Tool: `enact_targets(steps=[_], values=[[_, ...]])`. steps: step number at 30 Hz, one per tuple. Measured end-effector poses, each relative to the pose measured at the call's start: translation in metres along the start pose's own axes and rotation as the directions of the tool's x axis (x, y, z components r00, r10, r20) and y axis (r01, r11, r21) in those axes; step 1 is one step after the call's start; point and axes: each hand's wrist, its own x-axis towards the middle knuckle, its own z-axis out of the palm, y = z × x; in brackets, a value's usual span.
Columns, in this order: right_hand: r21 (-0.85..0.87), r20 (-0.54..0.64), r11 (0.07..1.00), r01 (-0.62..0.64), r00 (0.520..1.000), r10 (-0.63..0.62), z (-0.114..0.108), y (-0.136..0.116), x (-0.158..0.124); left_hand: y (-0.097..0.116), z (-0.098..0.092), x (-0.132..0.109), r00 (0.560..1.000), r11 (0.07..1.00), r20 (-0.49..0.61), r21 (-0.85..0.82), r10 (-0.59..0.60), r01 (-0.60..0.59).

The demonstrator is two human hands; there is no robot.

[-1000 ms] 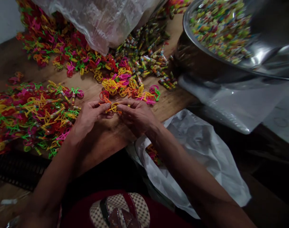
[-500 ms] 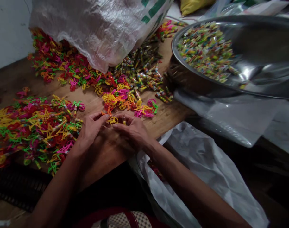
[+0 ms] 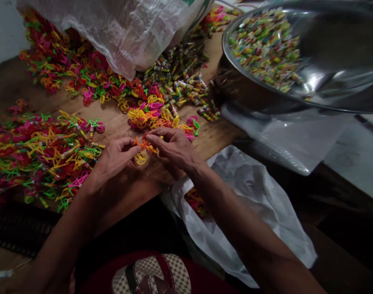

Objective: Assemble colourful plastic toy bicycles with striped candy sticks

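Observation:
My left hand (image 3: 115,158) is closed in a pinch on a small orange plastic toy (image 3: 140,143), shaped like a little bicycle. From the other side the fingertips of my right hand (image 3: 177,148) press together on the same orange toy, and a bit of red shows beside them. A yellow plastic toy (image 3: 140,159) with a round wheel hangs under the left fingertips. What else lies inside the right fingers is hidden. Just beyond my hands is a small heap of yellow, pink and orange toys (image 3: 143,116).
At left lies a pile of toys with printed tubes (image 3: 51,151). A plastic sack (image 3: 121,36) spills more toys and loose tubes (image 3: 186,90) on the wooden table (image 3: 125,196). A metal basin (image 3: 226,53) holds small wrapped pieces; below, a white sack (image 3: 250,179) contains colourful items.
My right hand has moved up and over towards the left fingertips, and both now meet at the orange toy. The yellow toy hangs lower. The whole view has tilted slightly downward.

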Motion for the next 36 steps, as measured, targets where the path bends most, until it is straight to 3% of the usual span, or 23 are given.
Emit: enact_targets(steps=[6,12,20,27,32,36], values=[[0.017,-0.063,1.0,0.005,0.998,-0.003,0.001,0.004,-0.001,-0.007,0.004,0.006,0.993,0.971,0.088,-0.217,-0.079,0.096],[-0.014,-0.183,1.0,0.001,0.983,-0.004,0.0,0.016,-0.015,-0.015,0.007,0.007,0.98,0.827,0.074,-0.527,-0.185,0.195],[-0.042,-0.058,0.998,0.045,0.997,-0.047,0.007,0.022,-0.024,-0.023,0.001,-0.004,0.976,0.753,0.058,-0.627,-0.21,0.199],[-0.227,-0.169,0.963,0.144,0.968,-0.185,0.004,0.012,-0.027,-0.025,0.005,-0.002,0.98,0.72,0.073,-0.669,-0.184,0.184],[-0.013,-0.218,0.997,0.07,0.973,-0.071,0.002,0.006,-0.025,-0.027,0.007,0.0,0.978,0.684,0.11,-0.701,-0.175,0.201],[0.198,-0.136,0.98,-0.019,0.99,0.046,0.006,0.015,-0.023,-0.029,0.007,-0.001,0.972,0.71,0.126,-0.666,-0.198,0.23]])
